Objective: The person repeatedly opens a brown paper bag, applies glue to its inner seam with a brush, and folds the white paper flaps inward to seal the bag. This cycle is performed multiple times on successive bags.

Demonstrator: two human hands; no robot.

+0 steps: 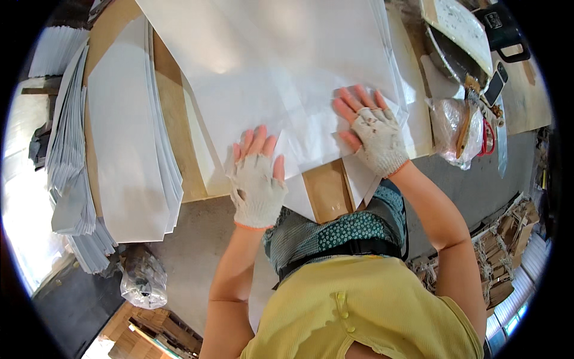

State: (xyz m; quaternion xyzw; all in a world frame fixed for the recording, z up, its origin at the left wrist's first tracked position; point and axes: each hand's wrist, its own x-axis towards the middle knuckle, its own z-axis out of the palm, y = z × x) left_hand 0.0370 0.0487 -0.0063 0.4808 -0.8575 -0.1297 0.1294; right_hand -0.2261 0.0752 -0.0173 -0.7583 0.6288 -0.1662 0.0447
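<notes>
Large white sheets are covering the middle of the bench, leaving only flat paper to pass over. A stack of folded white sheets is blocking the bench's left edge. A bare wood strip is lying open between stack and sheets. At the right edge, a plastic bag, brush, red scissors and round pan are crowding the way.

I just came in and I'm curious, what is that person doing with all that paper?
A person in fingerless white knit gloves presses both palms flat on a large white paper sheet on a brown wooden table. The left hand rests near the sheet's lower edge, the right hand farther up. A stack of white folded paper pieces lies to the left.
</notes>
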